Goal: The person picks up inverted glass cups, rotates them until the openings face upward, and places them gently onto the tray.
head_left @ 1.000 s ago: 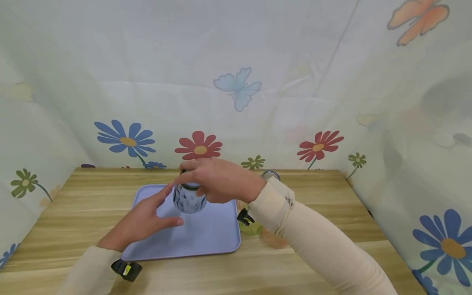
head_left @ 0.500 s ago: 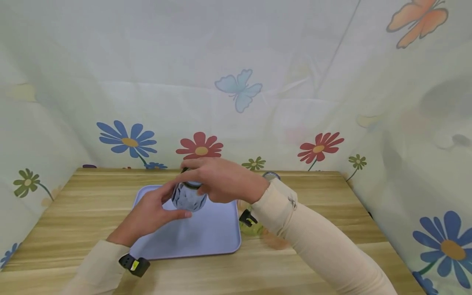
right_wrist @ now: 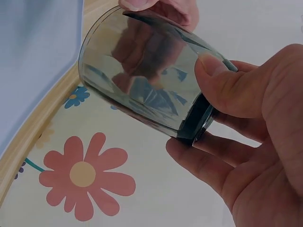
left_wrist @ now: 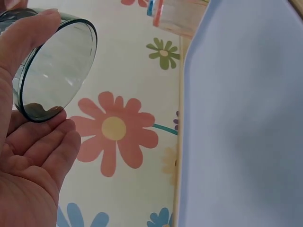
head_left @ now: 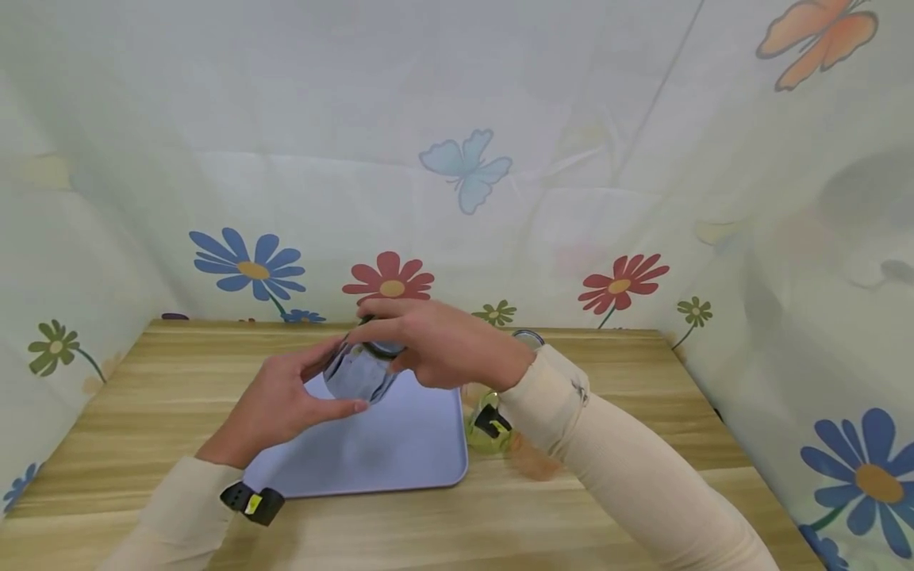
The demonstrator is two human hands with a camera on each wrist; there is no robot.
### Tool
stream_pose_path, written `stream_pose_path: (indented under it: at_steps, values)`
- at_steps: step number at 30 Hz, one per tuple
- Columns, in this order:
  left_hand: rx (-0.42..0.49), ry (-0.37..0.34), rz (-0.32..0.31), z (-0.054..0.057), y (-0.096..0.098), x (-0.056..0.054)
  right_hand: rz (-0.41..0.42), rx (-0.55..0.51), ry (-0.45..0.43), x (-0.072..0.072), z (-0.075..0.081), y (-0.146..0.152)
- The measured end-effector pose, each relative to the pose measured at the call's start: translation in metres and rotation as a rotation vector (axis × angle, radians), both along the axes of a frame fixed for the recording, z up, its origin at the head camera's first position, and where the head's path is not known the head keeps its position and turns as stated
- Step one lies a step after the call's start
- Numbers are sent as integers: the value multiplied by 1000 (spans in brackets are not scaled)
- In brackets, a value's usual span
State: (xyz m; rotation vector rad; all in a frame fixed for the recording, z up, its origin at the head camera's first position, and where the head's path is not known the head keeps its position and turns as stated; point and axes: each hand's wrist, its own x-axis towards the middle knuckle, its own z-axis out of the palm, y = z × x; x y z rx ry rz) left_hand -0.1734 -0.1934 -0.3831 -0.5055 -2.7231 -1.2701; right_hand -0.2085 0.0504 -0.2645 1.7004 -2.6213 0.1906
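Note:
A smoky blue-grey drinking glass (head_left: pixel 359 376) with a faceted pattern is held tilted, mouth downward, above the left part of the lavender tray (head_left: pixel 400 456). My right hand (head_left: pixel 446 345) grips its thick dark base from above; thumb and fingers show on it in the right wrist view. Near the rim, my left hand (head_left: pixel 278 400) holds the glass (left_wrist: pixel 59 68) between thumb and fingers, the thumb lying over the wall. Inside the tray, nothing else shows in the head view.
Right of the tray stand a yellow-green glass (head_left: pixel 481 434) and an orange-tinted glass (head_left: pixel 534 460), partly behind my right wrist. Farther back, the round rim of a clear glass (head_left: pixel 528 339) shows. Flower-printed cloth (head_left: pixel 307 182) walls the wooden table (head_left: pixel 593 523) at back and sides.
My left hand has come in from apart and taken hold of the glass. The glass has gone from nearly upright, mouth down, to more tilted, its mouth swinging left.

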Motion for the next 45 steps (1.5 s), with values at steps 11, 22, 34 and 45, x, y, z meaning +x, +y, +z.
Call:
stream_pose_path:
  at_steps: [11, 22, 34, 45]
  values:
    - [-53, 58, 37, 16, -4, 0, 37, -137, 21, -3, -11, 17]
    - [-191, 166, 35, 33, -7, -2, 90, -292, 54, -3, -20, 23]
    - [-231, 225, 14, 50, -11, -4, 17, -333, 56, -2, -23, 26]
    - [-286, 222, 10, 48, -3, -8, -142, -161, 166, 3, -23, 9]
